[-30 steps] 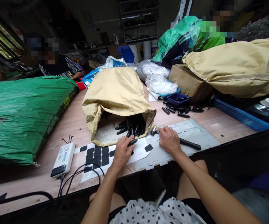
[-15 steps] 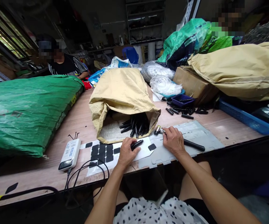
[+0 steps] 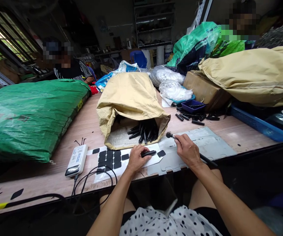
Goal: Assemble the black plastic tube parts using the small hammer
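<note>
My left hand (image 3: 136, 159) is closed round a short black rod (image 3: 149, 153) that lies over a white sheet of black stickers (image 3: 112, 159). My right hand (image 3: 188, 151) grips a small hammer (image 3: 170, 135) with a black handle, its metal head raised slightly over a grey metal plate (image 3: 205, 142). Just behind both hands a tan sack (image 3: 131, 98) lies open on its side, with several black rods (image 3: 143, 131) spilling from its mouth. One loose black sticker (image 3: 161, 153) lies between my hands.
A white power bank (image 3: 76, 160) with a black cable lies left on the wooden table (image 3: 82, 121). A big green sack (image 3: 30, 114) fills the left side. A blue tray (image 3: 193, 105), loose black parts, a cardboard box, plastic bags and another tan sack (image 3: 254, 75) crowd the right. Two other people sit behind.
My right hand has lifted and turned the hammer, so its head now points away from the sack. My left hand has drawn the black rod back over the sticker sheet.
</note>
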Demonstrator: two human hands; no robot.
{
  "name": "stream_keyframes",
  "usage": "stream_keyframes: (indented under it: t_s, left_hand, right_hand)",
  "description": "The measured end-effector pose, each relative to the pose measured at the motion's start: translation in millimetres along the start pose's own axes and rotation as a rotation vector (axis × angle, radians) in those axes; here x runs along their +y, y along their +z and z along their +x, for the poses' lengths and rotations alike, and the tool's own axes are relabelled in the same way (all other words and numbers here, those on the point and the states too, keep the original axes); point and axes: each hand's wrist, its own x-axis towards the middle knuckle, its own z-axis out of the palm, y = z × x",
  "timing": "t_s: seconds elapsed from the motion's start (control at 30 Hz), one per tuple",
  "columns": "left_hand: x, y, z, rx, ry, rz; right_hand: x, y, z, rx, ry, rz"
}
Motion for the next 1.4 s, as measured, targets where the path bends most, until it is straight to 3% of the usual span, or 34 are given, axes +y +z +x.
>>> stream_keyframes:
  t_s: [0.13, 0.27, 0.6, 0.73, 0.97, 1.2, 1.4]
  left_hand:
    - [0, 1.7, 1, 0.001, -0.014, 0.009]
    - [1, 2.7, 0, 0.002, -0.027, -0.006]
    - [-2, 3.8, 1, 0.011, -0.011, -0.003]
    - [-2, 4.3, 0, 0.025, -0.033, 0.01]
    - [0, 5.1, -1, 0.033, -0.023, -0.038]
    - [-1, 4.2, -1, 0.032, -0.023, -0.025]
    - [-3, 2.1, -1, 0.023, -0.009, -0.041]
  right_hand:
    - [-28, -4, -14, -0.101, -0.091, 0.243]
    - [-48, 4, -29, -0.178, -0.155, 0.319]
    - [-71, 4, -40, -0.177, -0.222, 0.23]
    - [-76, 6, -42, -0.234, -0.252, 0.107]
    - [-63, 1, -38, -0.123, -0.19, 0.131]
    - [-49, 4, -41, -0.118, -0.179, 0.101]
    - [-6, 0, -25, -0.026, -0.125, -0.048]
